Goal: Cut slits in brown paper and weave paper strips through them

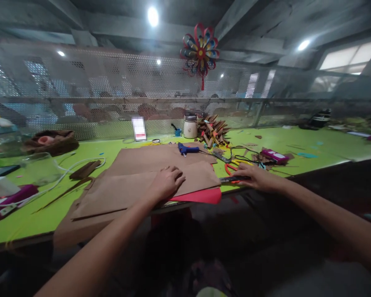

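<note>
My left hand lies flat on a stack of brown paper sheets, fingers stretched out and a little spread. A red sheet sticks out from under the stack at the table's near edge. My right hand rests on the green table to the right of the stack. Its fingers are closed on a dark slim tool with a red part, probably a utility knife, lying at the table edge. Orange-handled scissors lie just behind that hand.
A blue glue gun lies on the far brown sheet. Behind it stand a white jar and a cluster of brown paper rolls. A pink box sits at right. White cable, brown strips and a clear cup lie at left. A mesh screen closes the back.
</note>
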A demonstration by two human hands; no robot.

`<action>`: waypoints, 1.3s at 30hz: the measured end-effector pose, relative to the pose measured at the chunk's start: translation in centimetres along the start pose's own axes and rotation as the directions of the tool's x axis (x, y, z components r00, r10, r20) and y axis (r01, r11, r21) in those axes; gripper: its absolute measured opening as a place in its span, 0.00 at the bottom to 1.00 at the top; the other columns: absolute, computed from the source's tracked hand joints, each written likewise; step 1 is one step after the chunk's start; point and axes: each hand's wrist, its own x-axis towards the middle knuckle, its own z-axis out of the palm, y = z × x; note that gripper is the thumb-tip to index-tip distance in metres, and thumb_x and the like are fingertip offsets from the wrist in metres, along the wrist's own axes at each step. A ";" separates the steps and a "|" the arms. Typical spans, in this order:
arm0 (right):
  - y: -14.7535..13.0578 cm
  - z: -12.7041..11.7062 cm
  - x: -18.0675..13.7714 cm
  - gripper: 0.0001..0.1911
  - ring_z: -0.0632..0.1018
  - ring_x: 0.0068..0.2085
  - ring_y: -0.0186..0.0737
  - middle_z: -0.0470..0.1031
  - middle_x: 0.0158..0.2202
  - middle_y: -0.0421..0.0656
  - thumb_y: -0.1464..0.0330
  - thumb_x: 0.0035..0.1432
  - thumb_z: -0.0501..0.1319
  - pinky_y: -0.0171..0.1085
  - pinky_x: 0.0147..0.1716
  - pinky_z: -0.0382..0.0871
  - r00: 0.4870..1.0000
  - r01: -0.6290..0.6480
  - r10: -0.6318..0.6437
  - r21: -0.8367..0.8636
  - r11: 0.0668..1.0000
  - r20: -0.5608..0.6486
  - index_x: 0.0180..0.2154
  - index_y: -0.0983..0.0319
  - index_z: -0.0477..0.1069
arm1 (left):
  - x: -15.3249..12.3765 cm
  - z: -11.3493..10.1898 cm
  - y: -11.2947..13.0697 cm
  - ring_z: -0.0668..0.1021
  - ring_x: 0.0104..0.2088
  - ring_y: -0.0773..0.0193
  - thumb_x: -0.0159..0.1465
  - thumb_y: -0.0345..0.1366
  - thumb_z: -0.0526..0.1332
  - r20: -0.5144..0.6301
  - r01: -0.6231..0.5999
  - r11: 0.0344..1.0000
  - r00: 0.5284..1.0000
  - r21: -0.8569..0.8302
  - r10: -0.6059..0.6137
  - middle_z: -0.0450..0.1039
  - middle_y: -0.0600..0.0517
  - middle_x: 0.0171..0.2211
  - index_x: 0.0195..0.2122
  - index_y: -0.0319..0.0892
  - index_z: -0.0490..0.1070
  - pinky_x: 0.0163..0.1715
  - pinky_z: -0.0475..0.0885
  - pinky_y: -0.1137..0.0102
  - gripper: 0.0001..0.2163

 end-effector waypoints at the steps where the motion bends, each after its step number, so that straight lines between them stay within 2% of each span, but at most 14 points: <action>1: -0.2 0.2 -0.3 0.19 0.70 0.39 0.45 0.67 0.38 0.48 0.57 0.61 0.53 0.41 0.39 0.66 1.000 -0.001 0.001 -0.004 1.000 -0.010 0.50 0.57 0.71 | 0.0 0.0 0.0 0.72 0.44 0.59 0.67 0.43 0.51 0.005 -0.001 1.000 1.000 -0.001 0.001 0.72 0.46 0.43 0.41 0.41 0.74 0.46 0.65 0.65 0.15; 8: 0.1 2.2 -1.2 0.19 0.69 0.42 0.47 0.66 0.41 0.51 0.60 0.62 0.51 0.45 0.41 0.66 0.991 0.038 -0.045 -0.055 0.998 -0.129 0.52 0.58 0.69 | 0.1 -0.2 0.1 0.72 0.44 0.58 0.66 0.43 0.51 0.019 0.020 0.999 1.000 0.037 -0.020 0.72 0.46 0.44 0.42 0.41 0.74 0.46 0.65 0.65 0.15; 22: -0.2 1.8 -2.7 0.22 0.71 0.43 0.47 0.68 0.43 0.53 0.57 0.63 0.50 0.44 0.43 0.66 0.995 0.029 -0.027 0.019 0.999 -0.097 0.53 0.59 0.68 | -0.1 -0.7 0.6 0.71 0.43 0.58 0.66 0.43 0.51 0.037 0.018 0.998 0.999 0.060 -0.020 0.71 0.46 0.43 0.41 0.42 0.74 0.45 0.65 0.64 0.15; 31: 0.0 1.6 -0.7 0.22 0.69 0.52 0.49 0.68 0.50 0.52 0.55 0.62 0.51 0.48 0.51 0.63 0.996 0.053 -0.049 0.054 0.997 -0.072 0.51 0.57 0.70 | -0.1 -0.5 0.6 0.71 0.43 0.58 0.66 0.42 0.50 0.036 0.014 0.995 0.999 0.102 -0.018 0.71 0.46 0.42 0.42 0.42 0.72 0.42 0.65 0.64 0.15; 39: -0.1 1.3 -3.0 0.25 0.66 0.57 0.53 0.66 0.55 0.54 0.52 0.61 0.50 0.51 0.54 0.60 0.997 -0.061 0.065 0.090 0.994 -0.042 0.51 0.59 0.71 | -0.1 -0.5 0.8 0.71 0.43 0.58 0.66 0.43 0.51 0.038 0.011 0.997 0.999 0.071 -0.014 0.70 0.46 0.43 0.42 0.42 0.73 0.45 0.65 0.64 0.14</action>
